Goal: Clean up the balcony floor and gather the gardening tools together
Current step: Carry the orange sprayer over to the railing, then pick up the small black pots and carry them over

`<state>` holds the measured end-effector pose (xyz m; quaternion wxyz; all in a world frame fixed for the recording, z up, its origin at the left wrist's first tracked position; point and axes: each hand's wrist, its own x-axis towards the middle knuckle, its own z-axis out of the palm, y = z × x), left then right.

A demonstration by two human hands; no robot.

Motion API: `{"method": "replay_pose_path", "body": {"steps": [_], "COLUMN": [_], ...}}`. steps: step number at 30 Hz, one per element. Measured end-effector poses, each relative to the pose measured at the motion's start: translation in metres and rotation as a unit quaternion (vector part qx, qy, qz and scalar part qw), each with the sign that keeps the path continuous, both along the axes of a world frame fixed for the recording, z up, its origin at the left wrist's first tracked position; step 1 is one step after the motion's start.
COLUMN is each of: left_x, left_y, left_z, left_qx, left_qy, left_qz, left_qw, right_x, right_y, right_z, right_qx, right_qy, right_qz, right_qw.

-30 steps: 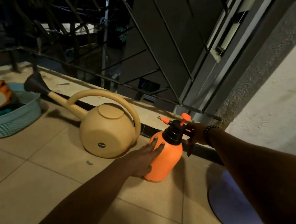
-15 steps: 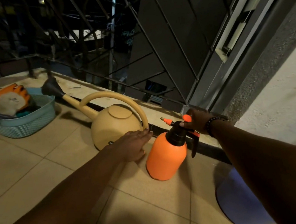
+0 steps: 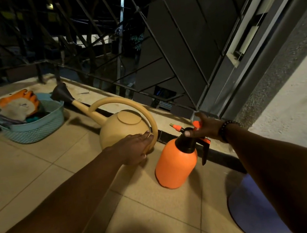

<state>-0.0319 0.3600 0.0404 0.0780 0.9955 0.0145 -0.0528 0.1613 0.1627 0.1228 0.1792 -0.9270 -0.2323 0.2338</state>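
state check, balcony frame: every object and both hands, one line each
Orange plastic spray bottle: upright on tile, top gripped.
Tan plastic watering can: upright, lid on.
Teal woven basket: holds an orange-and-grey glove.
Left hand: flat, fingers at the can's handle.
Right hand: grips the sprayer's top.

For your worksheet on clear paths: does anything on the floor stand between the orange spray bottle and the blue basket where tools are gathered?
Yes. The tan watering can stands on the tiles between the spray bottle and the basket; the left hand rests against it.
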Motion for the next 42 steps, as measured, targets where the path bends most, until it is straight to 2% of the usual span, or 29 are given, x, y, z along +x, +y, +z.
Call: {"method": "replay_pose_path", "body": {"steps": [2,4,7,13,16,19,24,29,38,42], "left_x": [0.001,-0.001,-0.006,-0.034,-0.057,-0.086,-0.137,-0.17,-0.258,-0.285], "left_y": [-0.001,0.0,0.009,0.051,0.074,0.093,0.126,0.16,0.204,0.185], "left_z": [-0.001,-0.001,0.002,0.012,0.011,0.0,-0.024,-0.049,-0.102,-0.122], "left_qx": [0.02,0.061,0.115,0.235,0.22,0.219,0.225,0.231,0.233,0.206], "left_qy": [-0.004,-0.01,-0.032,-0.15,-0.158,-0.16,-0.146,-0.142,-0.071,-0.021], "left_qz": [-0.012,-0.02,-0.013,0.06,0.163,0.261,0.351,0.458,0.555,0.556], "left_qw": [1.0,0.998,0.993,0.958,0.949,0.927,0.897,0.846,0.795,0.805], "right_x": [-0.002,-0.007,-0.021,-0.071,-0.098,-0.124,-0.174,-0.211,-0.275,-0.303], "right_y": [0.005,0.015,0.038,0.114,0.156,0.201,0.264,0.304,0.348,0.326], "right_z": [0.004,0.007,0.011,-0.002,-0.01,-0.027,-0.062,-0.096,-0.179,-0.209], "right_qx": [0.059,0.066,0.034,0.015,0.044,0.073,0.101,0.126,0.145,0.127], "right_qy": [-0.034,-0.154,-0.359,-0.492,-0.494,-0.468,-0.437,-0.4,-0.361,-0.306], "right_qz": [-0.02,-0.005,0.081,0.223,0.259,0.287,0.334,0.357,0.395,0.362], "right_qw": [0.998,0.986,0.929,0.841,0.829,0.833,0.829,0.835,0.832,0.871]}}
